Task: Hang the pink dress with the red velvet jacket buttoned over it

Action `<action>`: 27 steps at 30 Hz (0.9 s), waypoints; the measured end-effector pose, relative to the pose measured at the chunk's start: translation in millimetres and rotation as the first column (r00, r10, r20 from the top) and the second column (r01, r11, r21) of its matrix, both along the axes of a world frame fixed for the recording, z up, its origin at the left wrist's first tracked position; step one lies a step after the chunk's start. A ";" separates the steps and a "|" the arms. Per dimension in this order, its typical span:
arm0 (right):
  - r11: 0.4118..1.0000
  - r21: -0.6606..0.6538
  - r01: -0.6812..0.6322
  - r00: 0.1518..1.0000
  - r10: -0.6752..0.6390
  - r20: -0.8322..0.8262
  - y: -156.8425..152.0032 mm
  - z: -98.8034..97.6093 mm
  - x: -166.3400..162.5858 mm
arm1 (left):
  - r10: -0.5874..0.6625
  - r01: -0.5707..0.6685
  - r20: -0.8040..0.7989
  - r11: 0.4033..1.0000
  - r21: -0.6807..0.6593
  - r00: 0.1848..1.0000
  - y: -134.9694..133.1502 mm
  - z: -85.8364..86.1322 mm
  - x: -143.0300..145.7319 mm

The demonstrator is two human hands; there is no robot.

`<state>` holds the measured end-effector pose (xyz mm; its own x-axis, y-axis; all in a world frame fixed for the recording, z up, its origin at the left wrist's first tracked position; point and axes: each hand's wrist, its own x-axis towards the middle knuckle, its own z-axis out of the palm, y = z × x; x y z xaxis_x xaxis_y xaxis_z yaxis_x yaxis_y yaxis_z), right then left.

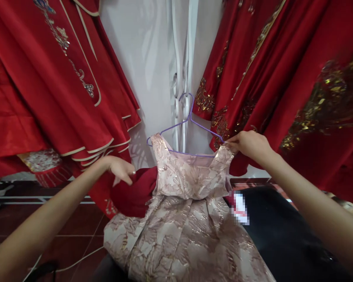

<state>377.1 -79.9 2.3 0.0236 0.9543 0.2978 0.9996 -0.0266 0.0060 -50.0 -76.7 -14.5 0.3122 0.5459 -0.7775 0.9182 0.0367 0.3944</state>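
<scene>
A pale pink brocade dress (pixel 185 231) with gold sheen hangs in front of me, its shoulder straps on a thin purple hanger (pixel 204 126). My right hand (pixel 250 145) pinches the right strap at the hanger's end. On the other side, my left hand (pixel 120 169) is closed at the edge of a dark red cloth (pixel 137 197) beside the bodice; its fingertips are partly hidden. This cloth spreads over the dress's left side at the waist. A blurred white and red tag (pixel 239 207) shows by the right side of the waist.
Long red garments with pale trim (pixel 76 98) hang at left, and red ones with gold embroidery (pixel 253 66) at right. White cabinet doors (pixel 138 51) with handles stand behind. A dark surface (pixel 282 223) lies at right; a white cable (pixel 79 260) crosses the tiled floor.
</scene>
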 end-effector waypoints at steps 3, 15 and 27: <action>1.000 0.009 -0.002 1.000 0.002 0.005 2.4 -1.2 0.8 | -0.044 0.136 0.310 0.950 -0.281 0.950 -28.7 8.7 27.5; 0.993 0.116 -0.027 0.999 0.022 0.042 -6.6 -20.7 -10.5 | -0.124 -0.005 0.026 0.166 0.986 0.992 70.8 -18.8 43.6; 0.974 0.219 -0.049 0.998 0.056 -0.025 -5.1 -25.5 8.4 | -0.026 -0.092 0.096 0.126 0.988 0.995 62.5 -26.2 -8.0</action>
<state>385.5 -85.0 -23.2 -0.0120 0.8664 0.4992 0.9993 0.0285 -0.0253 -58.0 -14.2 -40.7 0.2897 0.8319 0.4734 0.8953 -0.4104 0.1733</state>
